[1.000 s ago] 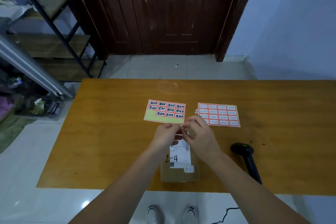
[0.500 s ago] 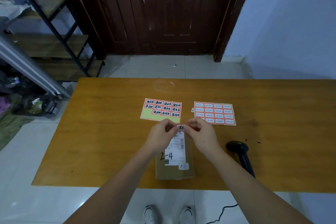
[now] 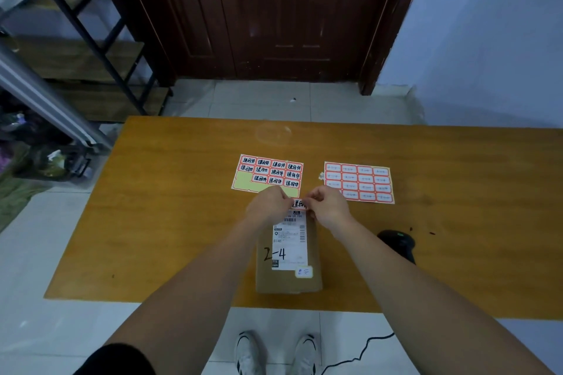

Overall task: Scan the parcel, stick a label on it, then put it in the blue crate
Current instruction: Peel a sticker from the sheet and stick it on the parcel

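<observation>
A brown cardboard parcel lies on the wooden table near its front edge, with a white shipping slip marked "2-4" on top. A small red-bordered label with black writing is stretched flat over the parcel's far end. My left hand pinches its left end and my right hand pinches its right end. Whether the label touches the parcel cannot be told. No blue crate is in view.
Two label sheets lie beyond my hands: a partly used one on the left and an orange-bordered one on the right. A black barcode scanner rests right of the parcel. A dark door and metal shelving stand behind the table.
Both hands have spread the label out flat between them and lowered it to the parcel's far end. The parcel and scanner have not moved.
</observation>
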